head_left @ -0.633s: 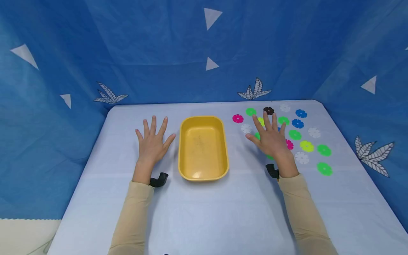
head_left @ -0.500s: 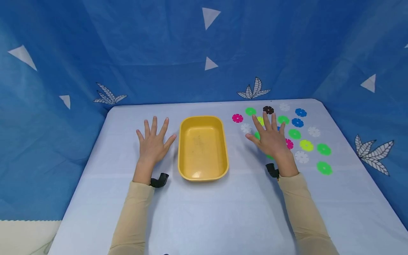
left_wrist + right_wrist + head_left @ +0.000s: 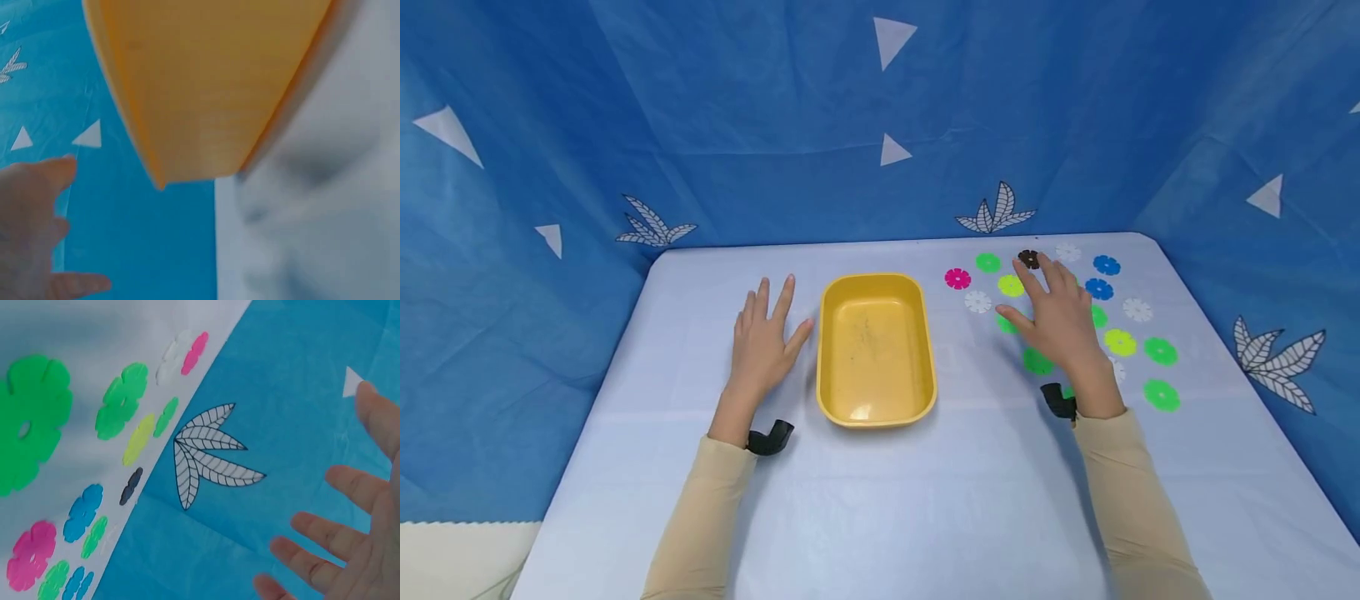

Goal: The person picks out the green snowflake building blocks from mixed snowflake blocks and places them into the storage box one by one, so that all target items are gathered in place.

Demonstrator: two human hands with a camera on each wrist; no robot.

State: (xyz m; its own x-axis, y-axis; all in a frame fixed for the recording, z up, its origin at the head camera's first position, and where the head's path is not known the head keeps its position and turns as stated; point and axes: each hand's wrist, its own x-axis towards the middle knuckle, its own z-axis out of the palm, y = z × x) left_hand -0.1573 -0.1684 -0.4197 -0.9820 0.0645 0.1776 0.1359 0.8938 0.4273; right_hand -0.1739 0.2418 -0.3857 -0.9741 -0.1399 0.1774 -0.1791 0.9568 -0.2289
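My left hand hovers left of a yellow plastic tray, fingers spread and holding nothing. In the left wrist view the tray's side fills the top, with my thumb and fingers at the lower left. Over a scatter of flat, notched plastic discs my right hand is held with its fingers loosely spread, nothing in them. Near its fingertips lie a brown disc and a yellow one; a green disc shows beside its palm. Several discs are partly hidden beneath this hand.
More discs lie on the right of the white-covered table, among them a pink disc, a blue disc and a green disc. A blue patterned curtain stands along the back and sides.
My right hand has shifted right and turned, uncovering the yellow and green discs on its left. The left hand has rotated slightly, its fingers drawn closer together.
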